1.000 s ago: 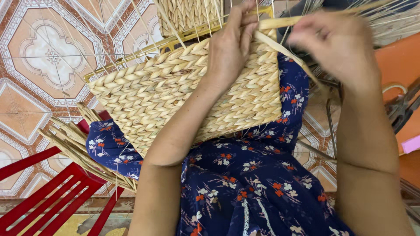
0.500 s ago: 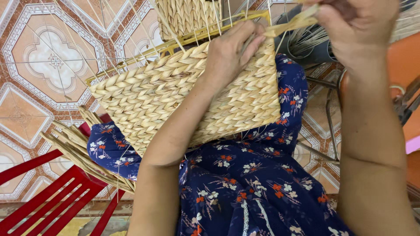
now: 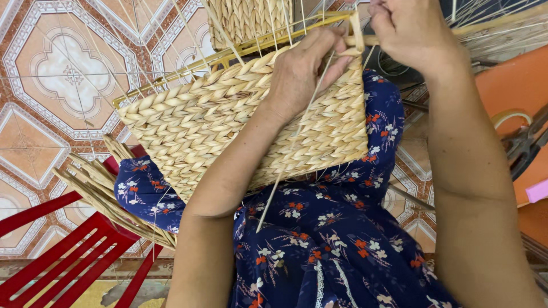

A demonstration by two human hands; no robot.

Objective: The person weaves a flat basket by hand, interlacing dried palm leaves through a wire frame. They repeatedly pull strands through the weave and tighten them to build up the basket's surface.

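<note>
A pale woven straw basket (image 3: 217, 125) lies on my lap, over a dark blue flowered dress (image 3: 325, 245). My left hand (image 3: 305, 71) presses flat on the weave near its upper edge, fingers curled over the rim. My right hand (image 3: 414, 31) is at the top right, pinching a flat straw strand (image 3: 358, 34) that loops at the basket's rim. Thin yellow frame rods (image 3: 240, 51) run along the rim. A single thin straw (image 3: 294, 142) hangs down across the weave.
Loose straw strands (image 3: 97, 188) stick out at the left by my knee. A red slatted stool (image 3: 63, 268) stands at the lower left on patterned floor tiles (image 3: 63, 74). An orange surface (image 3: 514, 85) with scissors (image 3: 528, 140) is at the right.
My right hand has moved up and left toward the basket's rim, pulling the strand into a tight loop. My left hand stays pressed on the weave.
</note>
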